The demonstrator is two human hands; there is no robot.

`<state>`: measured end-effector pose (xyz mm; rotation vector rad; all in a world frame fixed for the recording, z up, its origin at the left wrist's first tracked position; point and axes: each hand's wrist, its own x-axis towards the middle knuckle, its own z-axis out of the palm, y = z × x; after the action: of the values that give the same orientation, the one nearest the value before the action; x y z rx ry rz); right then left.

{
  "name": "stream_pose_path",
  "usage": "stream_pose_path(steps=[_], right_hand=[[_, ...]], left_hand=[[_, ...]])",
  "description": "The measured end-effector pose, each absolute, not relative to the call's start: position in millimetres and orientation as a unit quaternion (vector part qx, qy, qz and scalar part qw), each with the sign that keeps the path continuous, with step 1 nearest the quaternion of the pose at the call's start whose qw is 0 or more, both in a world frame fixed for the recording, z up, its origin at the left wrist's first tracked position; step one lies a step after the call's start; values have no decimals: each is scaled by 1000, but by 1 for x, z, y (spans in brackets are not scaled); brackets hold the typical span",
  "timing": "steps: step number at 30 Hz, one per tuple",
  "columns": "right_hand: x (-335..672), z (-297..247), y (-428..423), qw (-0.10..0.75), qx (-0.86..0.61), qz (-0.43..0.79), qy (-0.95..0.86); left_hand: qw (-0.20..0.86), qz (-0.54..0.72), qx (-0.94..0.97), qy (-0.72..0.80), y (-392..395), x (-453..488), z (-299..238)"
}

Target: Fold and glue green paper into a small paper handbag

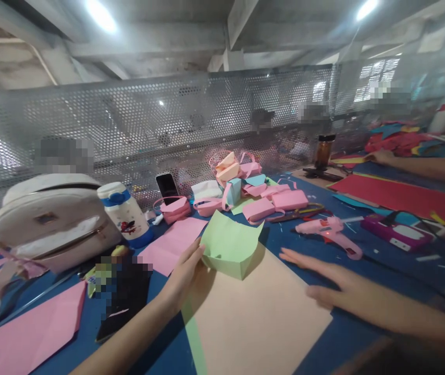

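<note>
At the middle of a blue table: a green paper form, folded into an open-topped shape with pointed corners, at the far end of a peach sheet, with the edge of a green sheet showing beneath. Against the form's left side, the left hand, fingers close together; whether pinching the paper or merely steadying it, impossible to tell from this angle. Near the peach sheet's right edge, the right hand, fingers stretched out, thumb apart, nothing in its grasp.

Done, judging by the shape: base creased, walls raised. Not done: top unclosed, no strap in sight, in contrast to the pink paper bags heaped just beyond.

To the form's left, a flat pink sheet; to its right, a pink glue gun near a purple power strip. Farther left, an upright phone, a white-and-blue bottle and a pale backpack. At far right, a co-worker's hand beside red sheets.

Hidden: the form's underside and the left thumb. Cut off: both forearms, at the frame's edge. Blurred: the right hand. Masked by pixels: a dark item left of the left forearm.
</note>
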<state>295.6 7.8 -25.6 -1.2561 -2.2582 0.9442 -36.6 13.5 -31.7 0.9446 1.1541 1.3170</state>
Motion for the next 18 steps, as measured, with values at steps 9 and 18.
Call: stream_pose_path(steps=[9, 18], right_hand=[[193, -16, 17, 270, -329, 600, -678], [157, -39, 37, 388, -391, 445, -706]], left_hand=[[435, 590, 434, 524, -7, -23, -48], [466, 624, 378, 500, -11, -22, -53]])
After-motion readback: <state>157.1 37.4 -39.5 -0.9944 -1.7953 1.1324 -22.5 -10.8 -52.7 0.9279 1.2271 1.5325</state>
